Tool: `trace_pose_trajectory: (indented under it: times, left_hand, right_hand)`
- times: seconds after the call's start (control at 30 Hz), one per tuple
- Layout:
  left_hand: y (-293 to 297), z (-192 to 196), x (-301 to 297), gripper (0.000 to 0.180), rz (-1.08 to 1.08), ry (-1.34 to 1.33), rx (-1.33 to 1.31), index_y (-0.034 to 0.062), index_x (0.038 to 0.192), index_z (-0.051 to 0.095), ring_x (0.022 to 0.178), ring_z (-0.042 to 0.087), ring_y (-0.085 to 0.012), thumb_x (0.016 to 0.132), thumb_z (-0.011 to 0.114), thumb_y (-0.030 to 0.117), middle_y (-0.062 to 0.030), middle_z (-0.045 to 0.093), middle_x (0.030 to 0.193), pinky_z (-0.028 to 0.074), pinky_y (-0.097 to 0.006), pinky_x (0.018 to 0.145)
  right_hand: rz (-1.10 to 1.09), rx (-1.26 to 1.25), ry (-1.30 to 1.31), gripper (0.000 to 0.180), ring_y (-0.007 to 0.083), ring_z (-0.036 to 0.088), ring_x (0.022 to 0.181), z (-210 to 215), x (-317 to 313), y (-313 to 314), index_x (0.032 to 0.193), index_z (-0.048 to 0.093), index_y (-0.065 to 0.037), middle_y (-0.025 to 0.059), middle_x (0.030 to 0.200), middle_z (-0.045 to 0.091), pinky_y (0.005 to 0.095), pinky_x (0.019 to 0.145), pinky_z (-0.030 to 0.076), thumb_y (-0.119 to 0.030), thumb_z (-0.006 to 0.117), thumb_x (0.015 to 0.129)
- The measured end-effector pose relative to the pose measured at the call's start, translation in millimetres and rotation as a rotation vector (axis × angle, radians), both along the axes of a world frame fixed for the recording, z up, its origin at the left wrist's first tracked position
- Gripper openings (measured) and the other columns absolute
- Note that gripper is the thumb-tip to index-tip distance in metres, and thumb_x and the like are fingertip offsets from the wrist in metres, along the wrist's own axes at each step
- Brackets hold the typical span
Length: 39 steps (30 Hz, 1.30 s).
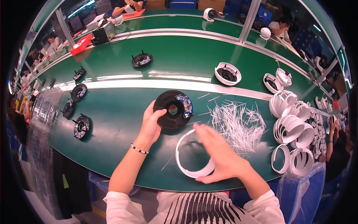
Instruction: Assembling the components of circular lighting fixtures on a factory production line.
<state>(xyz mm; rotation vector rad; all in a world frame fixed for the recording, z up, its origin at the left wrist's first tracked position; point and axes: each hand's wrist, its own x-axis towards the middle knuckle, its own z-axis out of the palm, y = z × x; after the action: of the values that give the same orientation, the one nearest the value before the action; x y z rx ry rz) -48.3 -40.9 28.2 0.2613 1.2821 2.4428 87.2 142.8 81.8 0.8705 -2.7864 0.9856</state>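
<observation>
Your left hand [151, 125] pinches the black disc [173, 109] at mid-bench. Your right hand [218, 153], fingers spread, holds the white ring [192, 172] near the front edge. The ring could slip from so loose a grip, or sweep the white strips [238, 123] off.

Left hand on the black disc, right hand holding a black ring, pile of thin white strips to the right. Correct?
Not quite. In the head view the ring in the right hand is white, not black. The rest stands: the left hand is on the black disc, and the pile of thin white strips lies to the right.
</observation>
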Motion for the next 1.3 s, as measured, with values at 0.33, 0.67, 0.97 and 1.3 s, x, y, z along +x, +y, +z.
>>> trace_pose_trajectory:
  times: [0.33, 0.67, 0.97, 1.3]
  left_hand:
    - [43.8, 1.3, 51.3, 0.041, -0.150, 0.024, 0.007, 0.0026, 0.123, 0.031, 0.109, 0.043, -0.0199, 0.083, 0.039, 0.010, -0.0110, 0.042, 0.119, 0.036, -0.034, 0.094]
    - [34.1, -0.5, 40.2, 0.057, -0.405, -0.394, 0.309, 0.0057, 0.121, 0.038, 0.105, 0.046, -0.0278, 0.082, 0.031, 0.047, -0.0135, 0.046, 0.116, 0.038, -0.041, 0.091]
    - [43.2, -1.5, 48.0, 0.056, -0.299, -0.521, 0.233, 0.0054, 0.115, 0.046, 0.096, 0.053, -0.0245, 0.085, 0.024, 0.047, -0.0117, 0.052, 0.110, 0.044, -0.037, 0.083]
    - [25.1, -6.2, 36.7, 0.082, -0.567, -0.475, 0.252, 0.0051, 0.119, 0.042, 0.104, 0.049, -0.0281, 0.075, 0.020, 0.071, -0.0137, 0.047, 0.117, 0.041, -0.041, 0.089]
  right_hand:
    - [-0.569, -0.449, 0.099, 0.112, 0.0301, 0.029, 0.119, -34.5, -22.2, -4.9, 0.131, 0.008, 0.003, 0.0206, 0.127, 0.025, 0.0379, 0.098, 0.025, -0.028, 0.080, 0.052]
    - [-0.439, -0.483, 0.030, 0.121, 0.0327, 0.028, 0.119, -34.2, -20.1, -9.2, 0.131, 0.007, 0.003, 0.0223, 0.127, 0.025, 0.0397, 0.098, 0.025, -0.036, 0.083, 0.045]
    - [-0.418, -0.246, 0.125, 0.114, 0.0412, 0.019, 0.121, -39.4, -12.5, -19.5, 0.130, 0.014, -0.001, 0.0249, 0.133, 0.014, 0.0475, 0.098, 0.019, -0.037, 0.080, 0.045]
    - [-0.315, -0.163, 0.110, 0.112, 0.0405, 0.022, 0.119, -32.4, -20.1, -18.3, 0.128, 0.017, 0.001, 0.0218, 0.132, 0.017, 0.0475, 0.095, 0.025, -0.032, 0.080, 0.042]
